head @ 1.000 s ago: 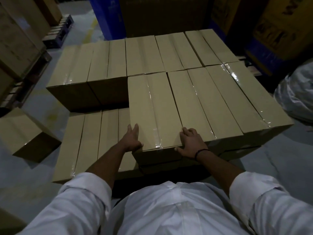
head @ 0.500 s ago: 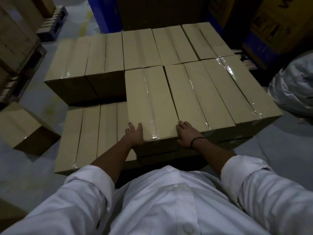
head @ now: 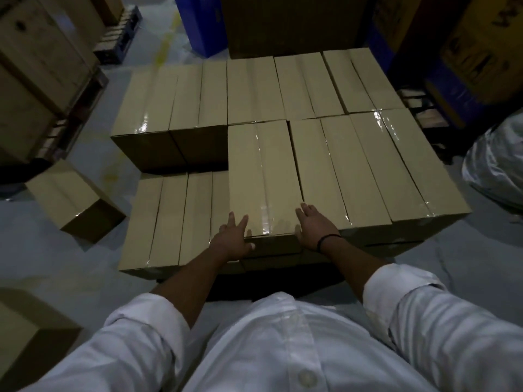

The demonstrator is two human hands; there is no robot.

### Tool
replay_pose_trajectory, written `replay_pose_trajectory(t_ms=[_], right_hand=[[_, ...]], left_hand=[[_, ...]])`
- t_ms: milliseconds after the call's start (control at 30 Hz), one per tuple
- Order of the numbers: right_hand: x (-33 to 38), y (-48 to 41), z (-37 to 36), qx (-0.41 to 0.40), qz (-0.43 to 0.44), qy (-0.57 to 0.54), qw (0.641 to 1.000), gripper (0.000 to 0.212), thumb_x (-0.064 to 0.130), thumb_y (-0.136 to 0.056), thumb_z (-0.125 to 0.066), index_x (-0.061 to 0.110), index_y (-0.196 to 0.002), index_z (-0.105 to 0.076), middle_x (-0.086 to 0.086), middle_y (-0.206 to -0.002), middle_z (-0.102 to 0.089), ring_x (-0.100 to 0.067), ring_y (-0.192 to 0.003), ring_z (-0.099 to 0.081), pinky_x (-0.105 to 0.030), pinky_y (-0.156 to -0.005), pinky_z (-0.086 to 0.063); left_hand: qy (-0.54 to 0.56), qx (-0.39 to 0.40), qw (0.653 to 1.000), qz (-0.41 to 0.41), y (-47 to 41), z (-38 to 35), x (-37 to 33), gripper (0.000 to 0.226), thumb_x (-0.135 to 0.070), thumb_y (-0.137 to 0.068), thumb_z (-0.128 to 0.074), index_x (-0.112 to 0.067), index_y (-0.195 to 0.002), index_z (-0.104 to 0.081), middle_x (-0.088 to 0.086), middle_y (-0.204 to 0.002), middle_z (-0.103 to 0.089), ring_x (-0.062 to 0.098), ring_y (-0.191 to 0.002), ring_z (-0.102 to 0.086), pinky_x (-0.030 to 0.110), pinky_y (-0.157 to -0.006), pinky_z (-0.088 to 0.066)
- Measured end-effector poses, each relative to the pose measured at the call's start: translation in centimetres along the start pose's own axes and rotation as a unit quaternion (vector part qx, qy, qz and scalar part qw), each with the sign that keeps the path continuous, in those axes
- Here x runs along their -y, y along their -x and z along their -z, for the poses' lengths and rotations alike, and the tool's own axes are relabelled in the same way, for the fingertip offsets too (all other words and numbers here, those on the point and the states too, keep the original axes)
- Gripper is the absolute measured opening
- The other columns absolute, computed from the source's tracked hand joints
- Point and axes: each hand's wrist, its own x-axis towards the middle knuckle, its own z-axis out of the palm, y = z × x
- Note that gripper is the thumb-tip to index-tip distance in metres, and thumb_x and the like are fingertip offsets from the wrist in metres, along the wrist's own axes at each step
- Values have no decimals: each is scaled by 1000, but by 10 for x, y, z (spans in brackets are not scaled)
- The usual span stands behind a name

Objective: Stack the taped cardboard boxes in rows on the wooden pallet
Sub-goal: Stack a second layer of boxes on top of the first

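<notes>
Taped cardboard boxes stand in rows, two layers high. The nearest upper box (head: 263, 176) lies lengthwise beside two more upper boxes (head: 368, 171) on its right. My left hand (head: 233, 240) rests on its near left corner, fingers spread, thumb over the front edge. My right hand (head: 314, 227) lies flat on its near right corner, fingers apart. To the left, lower-layer boxes (head: 169, 219) show bare tops. A back row (head: 254, 89) runs across behind. The pallet is hidden in shadow under the stack.
A loose taped box (head: 73, 199) sits on the grey floor to the left, and another box (head: 28, 335) at the bottom left. A plastic-wrapped bundle (head: 495, 165) lies right of the stack. Tall blue and yellow cartons (head: 467, 60) and wooden crates (head: 36, 66) stand behind.
My hands have eased from cupping the box's near corners to lying on top with fingers spread. The box stays in line with its neighbours.
</notes>
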Motion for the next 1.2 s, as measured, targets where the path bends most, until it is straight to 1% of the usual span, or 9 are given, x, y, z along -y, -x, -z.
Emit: replay_pose_trajectory(t_ms=[200, 300, 467, 667, 833, 967, 1033, 1100, 1200], right_hand=[[28, -5, 30, -14, 30, -14, 999, 68, 36, -100, -54, 12, -157, -25, -11, -167, -16, -28, -153, -15, -41, -123, -26], [50, -7, 29, -21, 55, -23, 998, 66, 37, -100, -54, 12, -156, -30, -10, -166, -20, -27, -152, -18, -40, -121, -28], [101, -3, 14, -17, 114, -24, 993, 63, 38, -101, -53, 13, -155, -32, -10, -164, -25, -28, -149, -24, -41, -119, -30], [177, 3, -4, -21, 183, -18, 983, 61, 40, -98, -56, 13, -151, -41, -11, -161, -34, -30, -145, -31, -40, -115, -33], [255, 0, -12, -29, 225, 1, 974, 61, 43, -101, -51, 15, -153, -38, -9, -161, -34, -29, -146, -31, -40, -118, -31], [332, -4, -29, -32, 243, 14, 969, 60, 44, -102, -49, 17, -154, -36, -7, -160, -35, -27, -145, -31, -40, -116, -31], [374, -4, -42, -27, 253, 13, 967, 60, 44, -102, -49, 17, -153, -37, -7, -160, -36, -28, -144, -32, -40, -115, -33], [416, -4, -57, -27, 270, 16, 962, 59, 44, -101, -49, 17, -153, -39, -7, -159, -38, -28, -143, -34, -40, -114, -34], [478, -1, -77, -24, 300, 18, 953, 58, 43, -101, -50, 17, -151, -40, -7, -157, -40, -27, -141, -36, -40, -113, -35]], left_hand=[[58, -65, 996, 20, 29, 24, -6, 89, -49, -98, -61, -30, -164, -4, 10, -171, 7, 41, -151, -22, 51, -115, -34], [84, -102, 991, 35, 45, 21, 0, 87, -50, -97, -61, -29, -164, -9, 8, -171, 0, 40, -150, -24, 50, -115, -36], [117, -128, 982, 73, 79, 6, 33, 84, -50, -97, -61, -27, -163, -13, 7, -171, -5, 38, -147, -31, 48, -114, -39], [174, -161, 964, 121, 122, -11, 110, 84, -47, -95, -64, -25, -163, -19, 11, -170, -13, 37, -143, -40, 47, -113, -40], [208, -217, 943, 144, 163, -16, 181, 77, -42, -98, -62, -23, -162, -23, 10, -169, -17, 31, -149, -30, 44, -114, -37], [231, -233, 930, 167, 199, -25, 251, 74, -43, -98, -62, -25, -161, -27, 8, -167, -25, 31, -148, -34, 46, -114, -39], [248, -241, 920, 185, 219, -31, 290, 75, -43, -97, -62, -24, -160, -28, 7, -165, -28, 29, -147, -36, 43, -114, -39], [254, -248, 913, 199, 238, -35, 329, 76, -45, -97, -61, -24, -161, -26, 7, -166, -27, 27, -148, -33, 42, -116, -36], [257, -255, 906, 221, 264, -39, 385, 75, -48, -98, -59, -27, -161, -25, 5, -167, -25, 28, -150, -31, 44, -116, -36]])
